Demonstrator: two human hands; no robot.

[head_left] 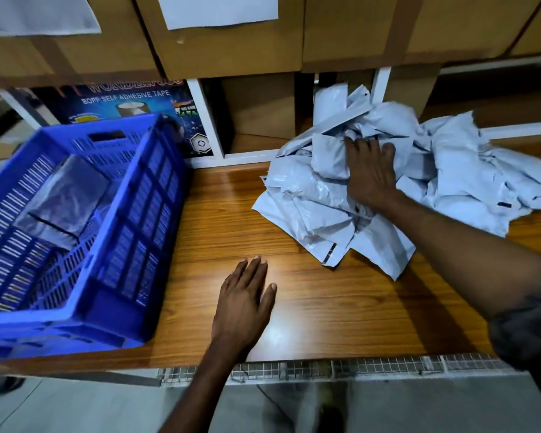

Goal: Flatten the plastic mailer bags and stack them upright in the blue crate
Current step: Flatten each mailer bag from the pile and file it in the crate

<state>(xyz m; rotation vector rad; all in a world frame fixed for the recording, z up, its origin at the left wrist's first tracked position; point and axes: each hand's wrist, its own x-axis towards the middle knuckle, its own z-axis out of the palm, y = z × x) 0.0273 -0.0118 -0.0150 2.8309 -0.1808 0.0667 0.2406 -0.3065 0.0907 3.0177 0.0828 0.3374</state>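
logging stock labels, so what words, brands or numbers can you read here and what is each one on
"BOPP SELF ADHESIVE TAPE": blue printed carton behind the blue crate.
"WONDER": bigger line above it, top cut off by the cardboard boxes; ending unreadable.
The hexagon emblem on that carton: too small to read.
The white sheets and mailer bags: no legible text.

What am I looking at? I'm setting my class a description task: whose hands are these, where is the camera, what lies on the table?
No machine here: a person's two bare hands, filmed by one camera worn on the head, looking down. The right hand rests on a heap of crumpled pale grey plastic mailer bags on the brown wooden table. The left hand is open above the table, holding nothing. At left stands a blue slotted plastic crate with flat grey bags inside.
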